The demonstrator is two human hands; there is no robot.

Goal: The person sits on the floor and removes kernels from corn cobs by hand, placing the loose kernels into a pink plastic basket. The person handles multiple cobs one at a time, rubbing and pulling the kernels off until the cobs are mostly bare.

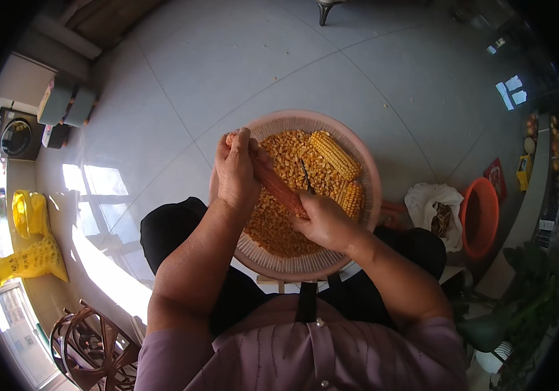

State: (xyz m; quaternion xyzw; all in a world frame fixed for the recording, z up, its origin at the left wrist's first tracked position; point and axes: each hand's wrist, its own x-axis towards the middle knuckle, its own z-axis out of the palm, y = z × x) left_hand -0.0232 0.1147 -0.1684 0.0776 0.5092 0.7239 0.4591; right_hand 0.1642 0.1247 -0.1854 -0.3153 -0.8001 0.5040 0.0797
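My left hand [238, 168] grips the upper end of a bare reddish corn cob [278, 184]. The lower end of that cob is in my right hand [326, 217]. Both hands are above a round pink plastic basket [304, 271], which holds a thick layer of loose yellow corn kernels [286, 149]. A full ear of corn [335, 155] lies on the kernels at the basket's upper right. Below it, more corn with kernels [352, 199] rests against the wall, partly hidden by my right hand. A thin dark tool [305, 173] pokes up among the kernels; its lower part is hidden.
Right of my knee stand a white plastic bag [428, 210] with dry brown matter and an orange basket [480, 217]. Yellow bags [35, 259] sit by the window at left. A brown woven chair [96, 347] is at lower left. Stray kernels dot the tiled floor [260, 73].
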